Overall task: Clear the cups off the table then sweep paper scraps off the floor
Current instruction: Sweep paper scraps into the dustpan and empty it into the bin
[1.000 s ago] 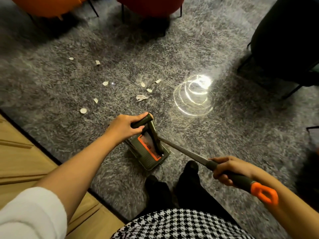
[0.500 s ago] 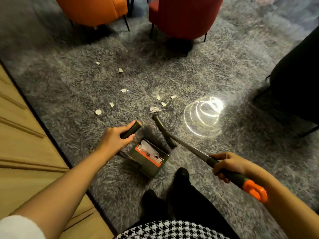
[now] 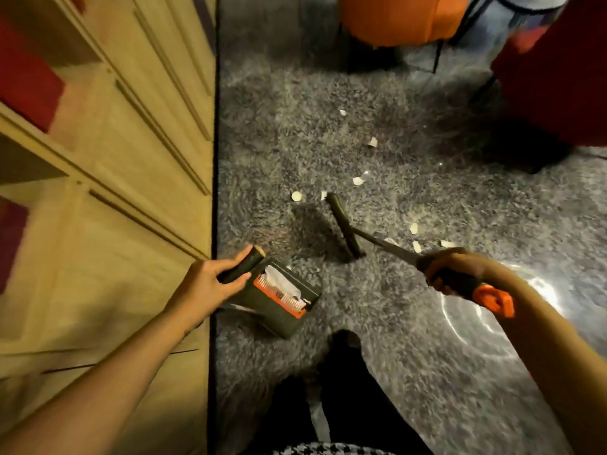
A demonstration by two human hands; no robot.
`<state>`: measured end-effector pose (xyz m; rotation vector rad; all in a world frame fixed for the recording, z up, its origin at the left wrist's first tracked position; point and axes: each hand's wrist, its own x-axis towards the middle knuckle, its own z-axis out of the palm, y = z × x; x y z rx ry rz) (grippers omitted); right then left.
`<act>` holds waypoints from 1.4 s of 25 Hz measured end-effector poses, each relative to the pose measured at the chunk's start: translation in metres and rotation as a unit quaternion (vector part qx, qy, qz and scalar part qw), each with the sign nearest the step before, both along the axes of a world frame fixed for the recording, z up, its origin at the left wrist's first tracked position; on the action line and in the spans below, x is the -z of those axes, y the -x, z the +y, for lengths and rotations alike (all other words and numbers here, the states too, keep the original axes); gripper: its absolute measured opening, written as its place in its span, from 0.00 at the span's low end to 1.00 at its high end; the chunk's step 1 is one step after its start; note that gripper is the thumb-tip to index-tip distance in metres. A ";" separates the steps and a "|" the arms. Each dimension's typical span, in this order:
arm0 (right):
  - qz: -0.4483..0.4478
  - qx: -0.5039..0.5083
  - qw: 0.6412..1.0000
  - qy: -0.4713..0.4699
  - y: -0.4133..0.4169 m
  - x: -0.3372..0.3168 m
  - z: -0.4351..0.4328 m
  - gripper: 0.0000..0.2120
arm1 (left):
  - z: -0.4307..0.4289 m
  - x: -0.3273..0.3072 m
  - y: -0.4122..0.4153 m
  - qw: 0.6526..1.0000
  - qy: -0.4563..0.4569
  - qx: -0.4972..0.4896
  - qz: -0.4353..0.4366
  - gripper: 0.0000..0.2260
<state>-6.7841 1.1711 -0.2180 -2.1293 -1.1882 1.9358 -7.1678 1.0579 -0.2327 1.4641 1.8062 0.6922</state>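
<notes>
Right hand (image 3: 456, 267) grips the broom (image 3: 343, 224); scraps (image 3: 358, 181) lie far and right of its head, with the dustpan (image 3: 289, 310), gripped by the left hand (image 3: 207, 284), near-left.

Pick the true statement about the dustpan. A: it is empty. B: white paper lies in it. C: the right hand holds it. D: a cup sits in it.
B: white paper shows inside the dustpan, whose handle the left hand grips, while the right hand grips the broom.
</notes>
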 end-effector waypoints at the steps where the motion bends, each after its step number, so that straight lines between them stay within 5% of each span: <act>1: -0.016 -0.026 0.999 -0.019 0.005 0.003 0.022 0.06 | -0.002 -0.003 0.001 1.000 0.004 -0.021 0.005 0.24; 7: -0.109 -0.171 0.971 -0.125 0.057 0.036 0.149 0.10 | -0.019 -0.005 0.004 0.993 0.030 -0.110 0.032 0.27; 13: -0.155 -0.245 0.948 -0.130 0.111 0.090 0.176 0.04 | -0.025 0.015 0.014 0.984 0.002 -0.172 0.051 0.26; 23: -0.149 -0.405 0.902 -0.025 0.106 0.092 0.020 0.18 | -0.035 0.024 0.047 0.976 0.016 -0.209 0.063 0.23; 35: -0.045 -0.397 0.915 0.064 0.106 -0.005 -0.073 0.26 | -0.056 0.035 0.055 0.981 0.003 -0.186 0.050 0.23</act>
